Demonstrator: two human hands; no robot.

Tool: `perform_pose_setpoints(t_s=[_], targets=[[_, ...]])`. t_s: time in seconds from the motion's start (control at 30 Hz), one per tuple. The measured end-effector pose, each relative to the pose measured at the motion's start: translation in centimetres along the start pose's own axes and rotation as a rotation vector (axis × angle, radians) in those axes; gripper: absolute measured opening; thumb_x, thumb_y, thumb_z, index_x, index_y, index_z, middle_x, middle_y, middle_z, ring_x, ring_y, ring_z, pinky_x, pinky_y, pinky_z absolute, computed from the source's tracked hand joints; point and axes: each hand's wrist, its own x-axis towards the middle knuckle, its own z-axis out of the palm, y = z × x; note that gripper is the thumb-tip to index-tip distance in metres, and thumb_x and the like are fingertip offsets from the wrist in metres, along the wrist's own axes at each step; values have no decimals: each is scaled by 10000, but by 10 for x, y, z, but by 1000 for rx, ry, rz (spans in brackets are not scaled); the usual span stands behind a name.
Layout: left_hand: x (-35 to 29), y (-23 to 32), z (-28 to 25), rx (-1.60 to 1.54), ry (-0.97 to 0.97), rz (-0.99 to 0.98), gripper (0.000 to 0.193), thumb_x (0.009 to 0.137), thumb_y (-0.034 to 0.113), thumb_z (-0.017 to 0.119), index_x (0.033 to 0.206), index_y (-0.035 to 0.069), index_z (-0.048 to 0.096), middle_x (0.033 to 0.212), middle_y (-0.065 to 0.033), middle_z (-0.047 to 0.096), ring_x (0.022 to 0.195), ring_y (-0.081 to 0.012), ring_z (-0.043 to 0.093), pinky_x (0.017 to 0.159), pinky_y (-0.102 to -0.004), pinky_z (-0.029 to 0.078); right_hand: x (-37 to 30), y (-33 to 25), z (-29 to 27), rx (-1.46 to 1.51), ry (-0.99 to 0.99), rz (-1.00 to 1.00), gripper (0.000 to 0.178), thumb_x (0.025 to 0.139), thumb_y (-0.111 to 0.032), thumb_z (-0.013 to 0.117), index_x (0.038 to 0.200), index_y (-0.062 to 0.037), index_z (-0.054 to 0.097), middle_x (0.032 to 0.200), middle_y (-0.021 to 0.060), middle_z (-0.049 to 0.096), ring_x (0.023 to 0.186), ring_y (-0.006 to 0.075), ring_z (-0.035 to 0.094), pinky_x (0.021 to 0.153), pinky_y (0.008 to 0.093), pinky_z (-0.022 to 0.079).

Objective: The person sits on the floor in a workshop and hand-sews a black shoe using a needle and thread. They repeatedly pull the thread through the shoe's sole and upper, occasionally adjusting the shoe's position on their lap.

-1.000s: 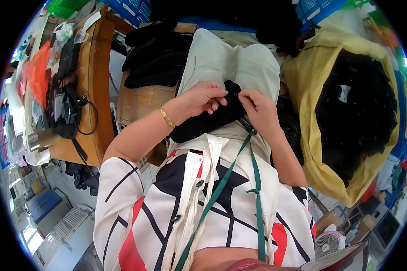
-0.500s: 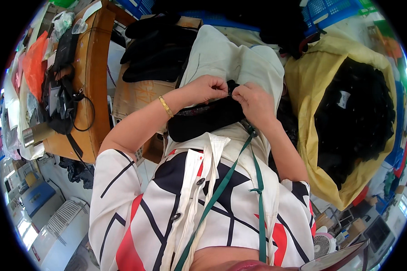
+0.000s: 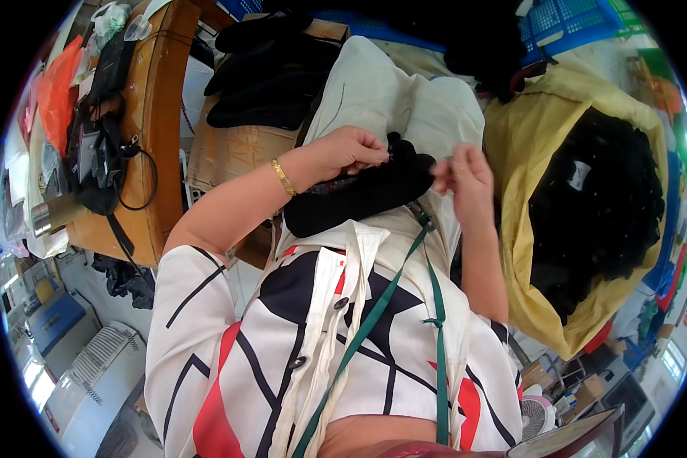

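Across my lap, over a pale cream apron (image 3: 366, 88), lies a soft black slipper-like piece (image 3: 351, 204) with some dark patterned lining showing along its upper edge. My left hand (image 3: 351, 153), a gold bracelet at its wrist, pinches the small black tip at that piece's far end. To the right, my right hand (image 3: 466, 177) is raised off the black piece, its fingers curled and the fingertips together. Whatever it may hold is too fine to see. A green cord (image 3: 378, 309) hangs from my neck to a dark clip near the piece.
Several similar black pieces (image 3: 271, 95) lie on a cardboard box (image 3: 229, 156) at the far left. A wooden table (image 3: 149, 114) with bags and cables stands left. On the right, a yellow sack (image 3: 511, 221) holds black material. Blue baskets (image 3: 569, 27) line the back.
My right hand has pulled away from the black piece, moving right. My left hand keeps its pinch in nearly the same place.
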Motion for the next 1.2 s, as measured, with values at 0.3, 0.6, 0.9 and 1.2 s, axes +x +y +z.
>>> perform_pose_setpoints(t_s=[0.3,0.6,0.9,1.2], targets=[[6,-7,-9,-94,-79,-38,68,868,97,692,885,48,648,808,-29,629,580,-50,477,484,-185,375,-42,25,-140,564,510,5,81,980,-171,587,968,-95,563,665,-42,473,534,73,405,467,211,333],[1,0,9,16,34,-49,130,842,155,721,802,85,619,766,-17,618,587,-72,501,504,-212,405,-47,51,-145,583,626,32,108,973,-190,585,935,-100,537,657,-38,467,535,79,406,466,224,342],[8,-15,27,726,306,508,392,786,145,786,641,98,425,664,12,476,641,-98,434,582,-287,403,-39,5,-120,469,602,-166,96,976,-163,574,910,-128,512,608,-22,455,464,86,418,409,218,338],[19,-20,27,653,320,549,309,782,54,774,887,75,485,753,3,536,695,-80,531,631,-252,466,-113,-89,-102,586,421,-705,112,1001,-182,552,955,-80,546,565,-50,377,427,49,305,370,190,251]])
